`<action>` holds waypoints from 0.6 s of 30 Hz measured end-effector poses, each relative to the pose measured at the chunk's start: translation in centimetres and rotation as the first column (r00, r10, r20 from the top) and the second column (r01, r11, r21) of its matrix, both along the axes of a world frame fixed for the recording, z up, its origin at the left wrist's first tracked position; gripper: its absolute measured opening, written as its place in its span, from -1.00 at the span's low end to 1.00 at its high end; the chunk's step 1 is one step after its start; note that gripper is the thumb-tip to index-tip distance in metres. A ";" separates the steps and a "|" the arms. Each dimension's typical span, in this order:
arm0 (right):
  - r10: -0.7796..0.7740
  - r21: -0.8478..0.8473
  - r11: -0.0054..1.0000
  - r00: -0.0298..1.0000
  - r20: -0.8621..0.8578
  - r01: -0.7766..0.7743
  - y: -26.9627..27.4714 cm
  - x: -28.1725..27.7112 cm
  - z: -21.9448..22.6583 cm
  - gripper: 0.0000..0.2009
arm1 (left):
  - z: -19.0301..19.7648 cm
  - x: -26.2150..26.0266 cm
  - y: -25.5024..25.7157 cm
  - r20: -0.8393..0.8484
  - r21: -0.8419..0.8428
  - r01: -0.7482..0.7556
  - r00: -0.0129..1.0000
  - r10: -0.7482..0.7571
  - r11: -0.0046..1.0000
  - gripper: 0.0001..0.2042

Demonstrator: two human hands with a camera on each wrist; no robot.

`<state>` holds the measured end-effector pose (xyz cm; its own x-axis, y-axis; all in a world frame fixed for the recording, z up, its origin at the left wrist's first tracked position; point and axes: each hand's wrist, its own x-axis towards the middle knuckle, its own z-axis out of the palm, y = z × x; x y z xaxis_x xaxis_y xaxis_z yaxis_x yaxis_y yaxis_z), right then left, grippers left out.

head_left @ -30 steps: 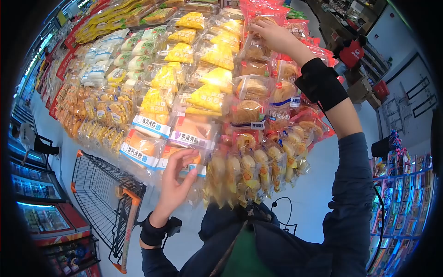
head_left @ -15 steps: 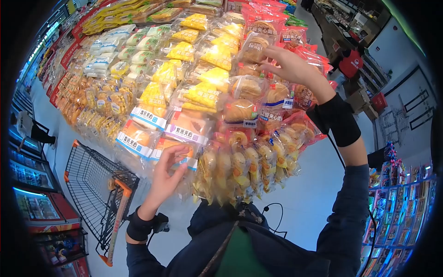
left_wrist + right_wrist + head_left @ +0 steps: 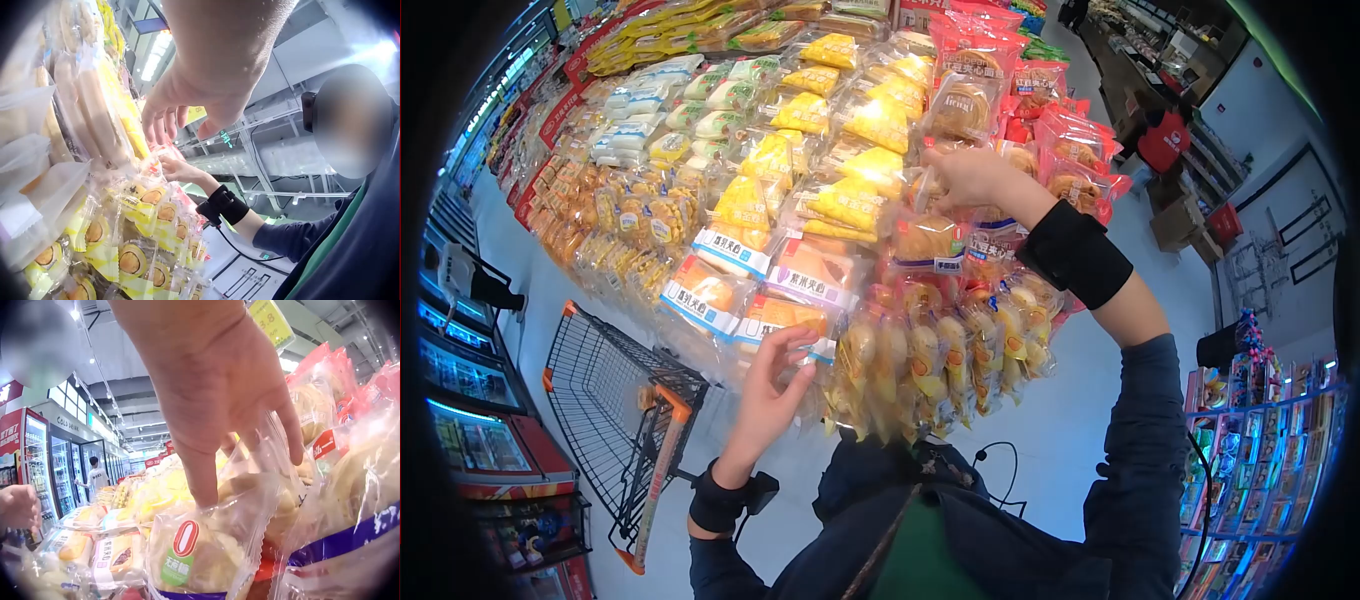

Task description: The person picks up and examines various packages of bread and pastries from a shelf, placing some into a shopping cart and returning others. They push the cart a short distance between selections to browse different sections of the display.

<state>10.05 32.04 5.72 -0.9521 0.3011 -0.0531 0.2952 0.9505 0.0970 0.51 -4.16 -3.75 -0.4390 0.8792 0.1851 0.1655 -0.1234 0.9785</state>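
My right hand (image 3: 980, 180) reaches down onto a clear-wrapped round bun (image 3: 265, 500), thumb and fingers bent around the upper part of its bag. The fingertips are partly hidden behind the plastic. In front of it in the right wrist view stands another bagged bun (image 3: 194, 550) with a green and red label. My left hand (image 3: 772, 390), its fingers loosely curved, hovers by the front edge of the display with nothing in it. Closest to it is a sandwich bread pack (image 3: 775, 322) with a white and blue band.
Small yellow-wrapped cakes (image 3: 925, 355) line the front edge. Yellow triangular packs (image 3: 875, 125) lie left of the right hand, red bags (image 3: 1075, 140) to its right. A shopping cart (image 3: 615, 400) stands at left. Fridges (image 3: 475, 440) line the aisle beyond.
My right hand has come down from the far red-bag row toward the nearer clear-wrapped buns and now grasps at one. The left hand stays by the front edge, almost unchanged.
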 end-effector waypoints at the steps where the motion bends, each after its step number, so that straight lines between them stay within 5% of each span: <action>1: -0.021 0.006 1.000 0.999 0.031 0.021 -0.8 0.0 0.4 -0.38 | -0.1 0.1 -0.1 0.006 -0.001 -0.002 1.000 0.002 1.000 -0.61; 5: -0.048 -0.069 0.996 0.994 0.094 0.055 0.6 -0.4 0.1 -0.27 | -0.2 0.0 -0.6 0.002 0.010 -0.017 1.000 0.017 1.000 -0.62; 8: 0.025 -0.320 0.947 1.000 0.011 -0.020 4.3 -0.3 -0.7 -0.24 | -0.1 0.0 -0.8 0.017 0.002 -0.014 1.000 0.014 1.000 -0.63; 12: -0.086 -0.521 0.844 0.991 0.104 0.128 4.8 0.0 0.5 -0.32 | -0.3 -0.1 -0.6 0.017 0.007 -0.011 1.000 0.011 1.000 -0.62; 15: -0.028 -0.033 0.999 0.998 0.053 0.030 2.2 -0.2 0.3 -0.42 | -0.3 0.1 -0.5 0.031 0.006 -0.005 1.000 0.004 1.000 -0.62; 18: 0.402 0.404 0.878 0.852 -0.336 -0.255 2.0 0.2 -1.0 -0.61 | -0.2 0.0 -0.2 0.032 -0.012 0.004 0.999 -0.003 1.000 -0.62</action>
<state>10.21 34.03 4.68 -0.9123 -0.1043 0.3961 0.0534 0.9285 0.3675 0.53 -4.33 -3.91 -0.4415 0.8827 0.1608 0.1337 -0.1125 0.9846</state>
